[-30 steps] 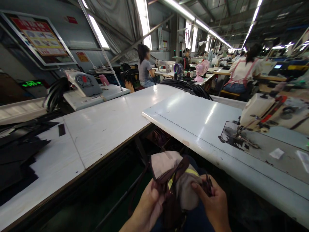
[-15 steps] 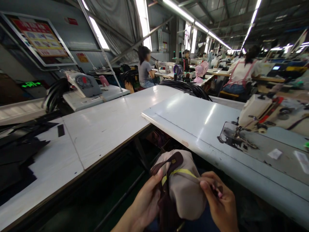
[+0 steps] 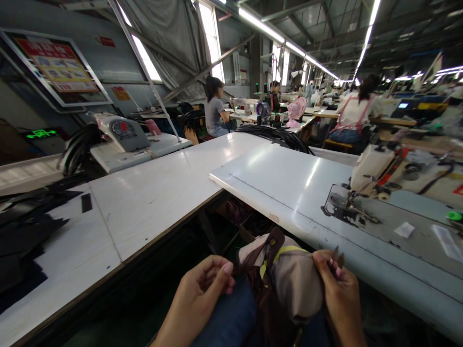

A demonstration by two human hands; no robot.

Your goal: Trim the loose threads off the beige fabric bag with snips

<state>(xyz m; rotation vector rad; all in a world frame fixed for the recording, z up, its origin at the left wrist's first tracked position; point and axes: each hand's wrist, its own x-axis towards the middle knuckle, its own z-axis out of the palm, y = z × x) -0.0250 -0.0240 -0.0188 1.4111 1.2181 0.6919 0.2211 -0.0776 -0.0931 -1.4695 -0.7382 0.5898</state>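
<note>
A beige and dark brown sewn fabric piece (image 3: pixel 298 284), which looks like a small bag with yellow-green trim, rests over my lap. My right hand (image 3: pixel 338 289) pinches its right edge between thumb and fingers. Two dark pointed tips and a pink bit stick out of the same hand, apparently thread snips (image 3: pixel 338 258). Just left of the brown strap (image 3: pixel 273 241), my left hand (image 3: pixel 206 291) is closed, thumb against the fingers. Whatever it may pinch is too small or hidden to make out.
A sewing machine (image 3: pixel 376 168) stands on the pale table (image 3: pixel 267 173) at right. Black sheet material (image 3: pixel 21 236) lies on the white table (image 3: pixel 155 197) at left. Black strips (image 3: pixel 275 137) are heaped farther back. Two people (image 3: pixel 216 108) sit beyond, among more machines.
My left hand has let go of the bag's brown strap and moved left, away from it. The bag and my right hand have shifted slightly right, and the snips' tips now show.
</note>
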